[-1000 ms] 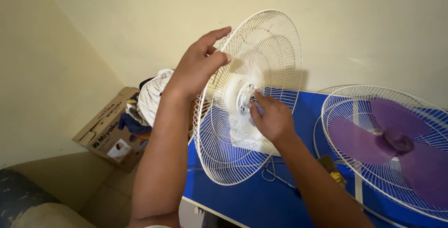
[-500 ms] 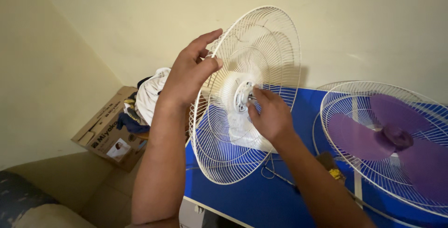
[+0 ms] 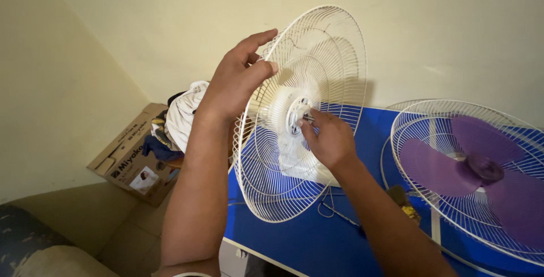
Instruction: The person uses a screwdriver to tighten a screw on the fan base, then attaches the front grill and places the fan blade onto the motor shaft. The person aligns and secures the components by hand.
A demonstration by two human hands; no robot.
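Fan guard (image 3: pixel 294 158), white wire, stands tilted on edge over the blue table (image 3: pixel 317 243). Left hand (image 3: pixel 235 84) clamps its upper rim, thumb against fingers. Right hand (image 3: pixel 328 138) pinches a small part at the centre hub (image 3: pixel 296 115), fingertips closed on it. Risk: if the rim grip loosens, the guard may tip toward the purple-bladed fan (image 3: pixel 470 169) close beside it; the pinched part may drop.

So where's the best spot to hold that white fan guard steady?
Probably the outer rim of the white fan guard, from the upper left edge, where the left hand already grips it. The guard stands tilted on edge, and the right hand occupies the hub.
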